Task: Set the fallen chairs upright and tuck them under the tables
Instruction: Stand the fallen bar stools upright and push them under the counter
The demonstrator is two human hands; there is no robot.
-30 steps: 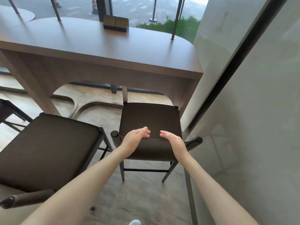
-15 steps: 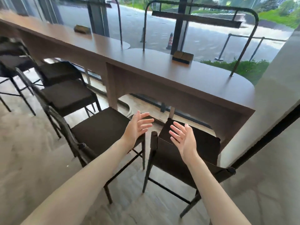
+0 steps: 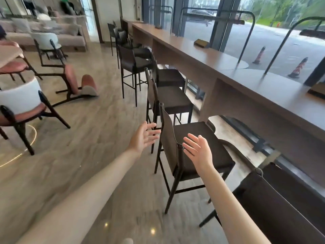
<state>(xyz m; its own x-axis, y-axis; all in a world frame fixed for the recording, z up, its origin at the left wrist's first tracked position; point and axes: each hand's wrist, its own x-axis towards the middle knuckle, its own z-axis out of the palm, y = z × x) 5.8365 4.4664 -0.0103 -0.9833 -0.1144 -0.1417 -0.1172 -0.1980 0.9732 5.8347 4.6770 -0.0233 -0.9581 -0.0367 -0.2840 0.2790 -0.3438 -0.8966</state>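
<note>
Along the window, the row of dark bar stools [image 3: 173,101] looks finished to me: each one I can see stands on its legs with its seat pushed toward or partly under the long tabletop [image 3: 228,67], from the nearest stool [image 3: 191,148] right in front of me to the ones at the far end. What seems left is out on the open floor to my left, where a fallen chair [image 3: 77,85] lies on its side, well apart from the stools. It has a pink padded seat and backrest with a pale underside showing, and its dark wooden legs stick out sideways along the floor; it looks light enough to tip back up by the frame. Near it, a white-backed chair [image 3: 21,106] with a pink seat stands upright, as does another pale chair [image 3: 46,43] farther back; whether those count as tucked in I cannot tell. My left hand [image 3: 143,138] hangs in the air just left of the nearest stool's backrest, fingers spread and holding nothing. My right hand [image 3: 199,150] floats above that stool's seat, fingers also spread, touching nothing.
</note>
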